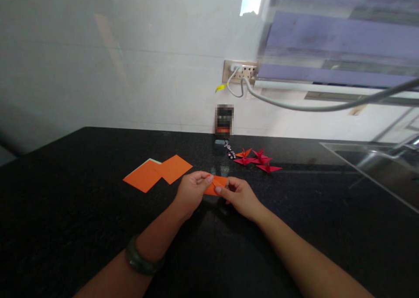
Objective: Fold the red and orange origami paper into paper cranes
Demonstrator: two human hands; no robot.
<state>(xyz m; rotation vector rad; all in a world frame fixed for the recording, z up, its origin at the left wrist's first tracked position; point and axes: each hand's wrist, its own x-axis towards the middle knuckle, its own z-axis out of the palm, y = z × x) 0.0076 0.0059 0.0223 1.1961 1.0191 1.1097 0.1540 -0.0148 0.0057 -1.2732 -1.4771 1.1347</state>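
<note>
Between my two hands is a piece of folded orange paper (212, 189), held just above the black countertop. My left hand (193, 191) pinches its left side, thumb on top. At the right side my right hand (240, 195) grips it, with the thumb pressed on the paper's face and the fingers curled behind. To the left of my left hand lie orange paper squares (176, 168), overlapping at a corner with a stack of orange sheets (142, 176) that shows a pale green edge. Several red folded paper cranes (269, 168) and an orange one (244, 153) sit beyond my right hand.
The black countertop (81, 228) meets a white tiled wall. A blurred phone-like object (224, 121) leans there with a beaded strap (230, 150). A grey cable (294, 108) runs from a wall socket (240, 72). A metal sink (369, 158) is at the right.
</note>
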